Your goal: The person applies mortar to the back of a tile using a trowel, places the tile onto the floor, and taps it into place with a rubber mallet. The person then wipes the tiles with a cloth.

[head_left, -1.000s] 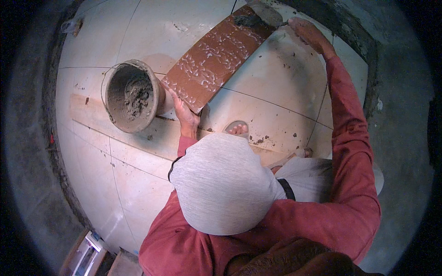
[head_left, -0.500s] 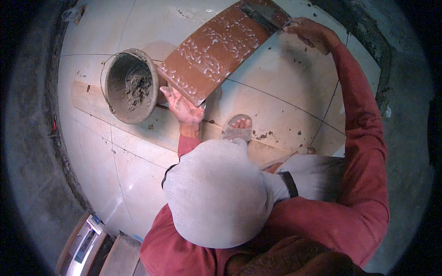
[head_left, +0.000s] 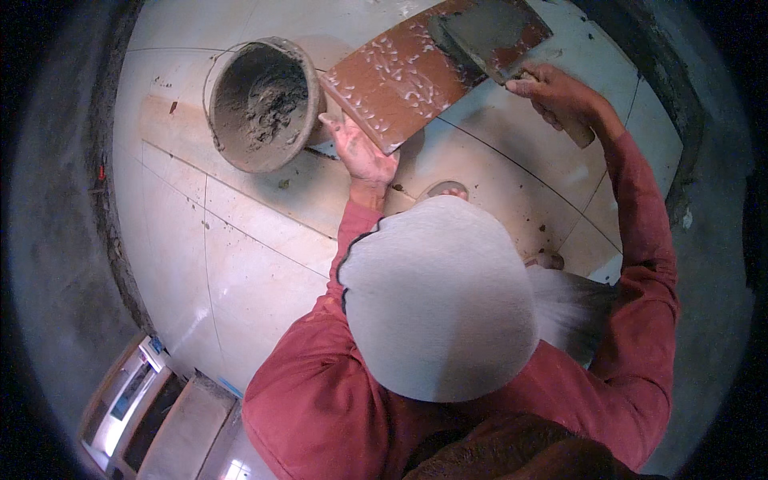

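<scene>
Head view, looking straight down: brown tile point(head_left: 400, 80) held back-side up and tilted over the floor, its near edge propped on the left hand point(head_left: 362, 154), fingers spread under and along that edge, thumb side against the tile's lower corner. Right hand point(head_left: 556, 94) closed around the handle of a trowel point(head_left: 488, 32), blade laid flat on the far end of the tile with a patch of grey mortar beneath and around it. Whitish ridged marks scattered over the bare part of the tile. Handle itself mostly swallowed by the fist, so only a short stub visible; far corner of the tile close to the top rim and bent by the lens. Just left of the tile, touching or nearly touching its edge, a round bucket point(head_left: 260, 100) with wet grey mortar, standing on the pale tiled floor point(head_left: 240, 264). Large white head covering point(head_left: 438, 300) filling the centre, hiding the wrist of the left arm and most of the body; red sleeves point(head_left: 640, 240) running out from under it to both hands. Small rounded shape just above the covering, possibly a toe or a knee, too blurred to settle. Rough grey wall point(head_left: 56, 240) curving down the left side.
</scene>
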{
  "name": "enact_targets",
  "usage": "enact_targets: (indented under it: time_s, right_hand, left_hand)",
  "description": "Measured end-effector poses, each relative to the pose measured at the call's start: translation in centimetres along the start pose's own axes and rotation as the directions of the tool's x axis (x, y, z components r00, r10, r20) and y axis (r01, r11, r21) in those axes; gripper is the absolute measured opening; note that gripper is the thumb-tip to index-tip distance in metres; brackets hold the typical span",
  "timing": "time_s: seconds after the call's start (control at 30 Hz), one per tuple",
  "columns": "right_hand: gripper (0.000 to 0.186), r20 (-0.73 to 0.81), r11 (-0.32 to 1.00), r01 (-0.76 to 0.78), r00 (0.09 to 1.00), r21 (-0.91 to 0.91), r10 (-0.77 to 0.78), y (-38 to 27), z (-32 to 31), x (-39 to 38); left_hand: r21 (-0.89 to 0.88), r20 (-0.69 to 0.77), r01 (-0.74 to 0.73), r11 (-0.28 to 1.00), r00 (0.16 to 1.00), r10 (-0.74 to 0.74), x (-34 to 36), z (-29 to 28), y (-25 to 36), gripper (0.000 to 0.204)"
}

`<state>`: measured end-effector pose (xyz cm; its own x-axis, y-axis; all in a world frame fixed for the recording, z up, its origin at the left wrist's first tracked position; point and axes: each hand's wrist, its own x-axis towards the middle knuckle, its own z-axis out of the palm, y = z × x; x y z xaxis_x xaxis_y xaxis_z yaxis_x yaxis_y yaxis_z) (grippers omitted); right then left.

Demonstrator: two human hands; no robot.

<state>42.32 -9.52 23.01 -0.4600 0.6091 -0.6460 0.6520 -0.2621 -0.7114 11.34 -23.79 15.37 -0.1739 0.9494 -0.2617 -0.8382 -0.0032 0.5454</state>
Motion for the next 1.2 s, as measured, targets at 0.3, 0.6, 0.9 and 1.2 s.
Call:
enact_targets:
  time_s: [0.3,0.6,0.9,1.2]
  right_hand:
    - [0.060,0.134,0.994,0.034,0.991,-0.106,-0.020,-5.3,3.4,-0.7]
    - [0.043,0.128,0.737,0.335,0.937,-0.588,-0.324,-7.6,6.7,-1.3]
    - [0.015,-0.127,0.362,0.099,0.825,-0.927,-0.550,-3.5,8.5,-3.4]
    - [0.022,-0.286,0.319,-0.071,0.651,-0.945,-0.703,4.0,0.1,2.9]
  left_hand:
    - [-0.097,-0.018,0.025,0.995,0.999,-0.027,0.1,-0.3,-0.1,0.092]
    - [-0.162,-0.004,0.019,0.987,1.000,-0.020,0.2,-0.3,-0.1,0.084]
    - [0.007,-0.114,0.030,1.000,0.993,-0.029,-0.3,0.5,0.1,0.084]
    - [0.007,-0.076,0.036,0.999,0.996,-0.035,-0.5,0.4,0.1,0.073]
